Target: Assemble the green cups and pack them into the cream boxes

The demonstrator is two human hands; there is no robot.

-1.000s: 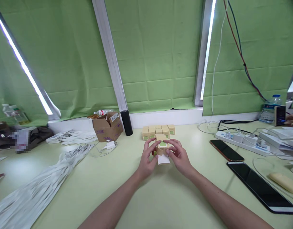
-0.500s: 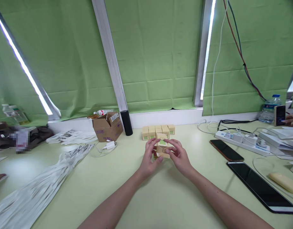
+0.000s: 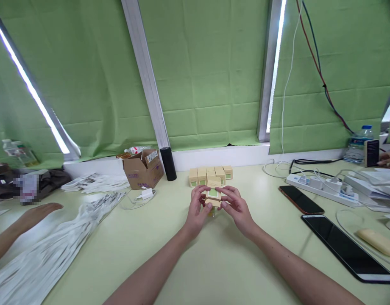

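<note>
Between my two hands is a small cream cardboard box (image 3: 213,194) with a green label panel and a flap standing up at its far end. My left hand (image 3: 197,207) is closed on its left side, the thumb at the near edge. From the right, my right hand (image 3: 237,207) grips the same box with thumb and fingertips. Something small and yellowish shows just under the box, too small to name. Behind my hands, several similar small boxes (image 3: 202,176) stand in a group on the pale table (image 3: 195,271).
A brown carton (image 3: 144,174), black cylinder (image 3: 168,164) and white charger (image 3: 146,193) stand left of the boxes. White strips (image 3: 64,241) lie further left, near another person's hand (image 3: 39,214). Phones (image 3: 347,248) and a power strip (image 3: 322,190) lie right.
The box has tilted in my hands, and its near flap now sits flat against the front edge. At the left, another person's hand has reached in over the white strips.
</note>
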